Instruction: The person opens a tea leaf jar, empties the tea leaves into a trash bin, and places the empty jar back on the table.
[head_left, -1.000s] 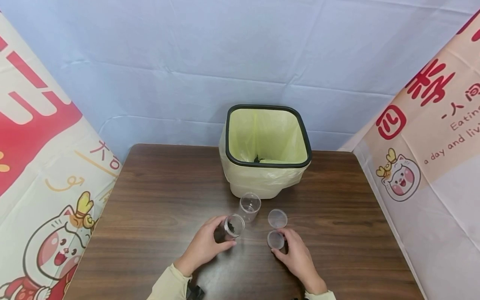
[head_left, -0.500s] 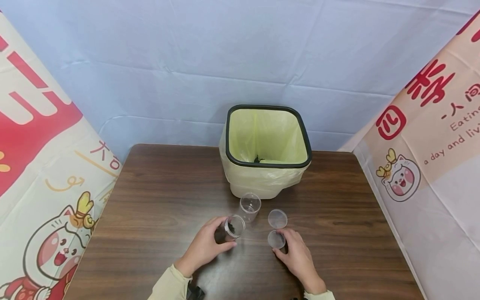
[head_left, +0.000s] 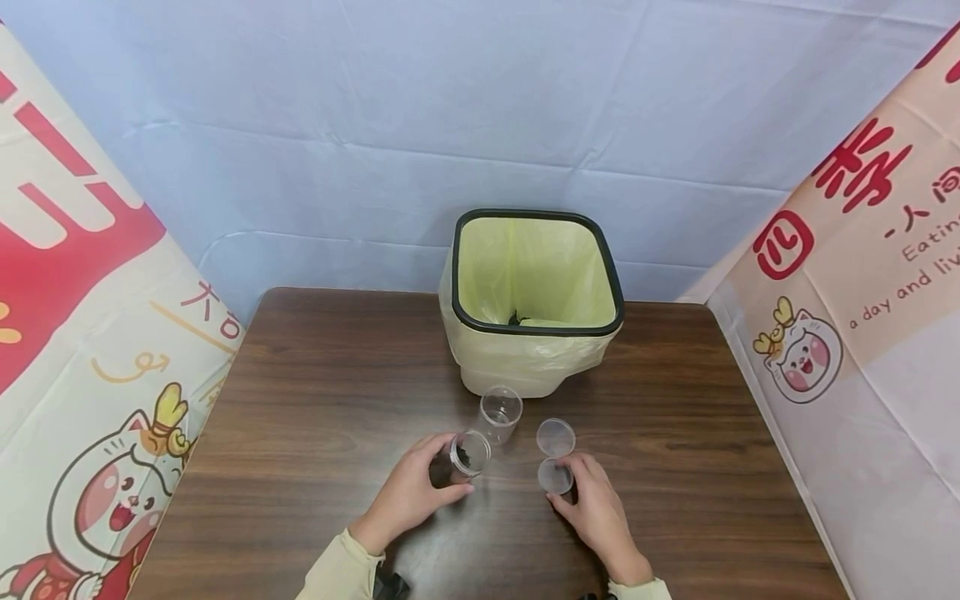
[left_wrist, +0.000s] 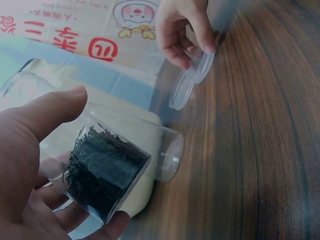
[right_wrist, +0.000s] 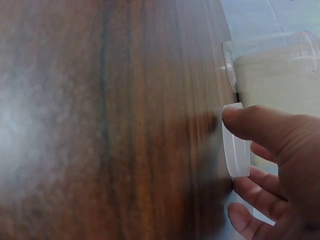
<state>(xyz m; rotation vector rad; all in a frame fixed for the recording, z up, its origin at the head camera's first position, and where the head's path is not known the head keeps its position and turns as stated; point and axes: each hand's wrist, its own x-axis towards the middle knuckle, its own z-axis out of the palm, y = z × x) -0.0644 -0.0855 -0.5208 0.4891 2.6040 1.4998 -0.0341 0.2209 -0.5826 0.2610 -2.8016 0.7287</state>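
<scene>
My left hand (head_left: 405, 496) grips a clear plastic jar (head_left: 470, 453) without its lid, thumb on one side and fingers on the other. In the left wrist view, dark shredded dried leaves (left_wrist: 105, 170) fill its lower part. My right hand (head_left: 602, 512) pinches a small round translucent lid (head_left: 553, 477) by its edges, low over the table; the right wrist view shows this lid (right_wrist: 236, 142) edge-on between thumb and fingers. Just beyond it lies a second translucent lid (head_left: 556, 437). Another clear jar (head_left: 500, 415), uncapped, stands behind the held jar.
A bin (head_left: 525, 360) with a black rim and pale yellow liner stands at the back of the brown wooden table (head_left: 337, 367). A small dark bit (head_left: 514, 320) lies inside it. Printed cloths (head_left: 847, 400) and a pale blue backdrop (head_left: 375, 167) enclose the table.
My right hand and the lid in it have shifted slightly forward and to the right, closer to the second lid. The left hand and its jar have hardly moved.
</scene>
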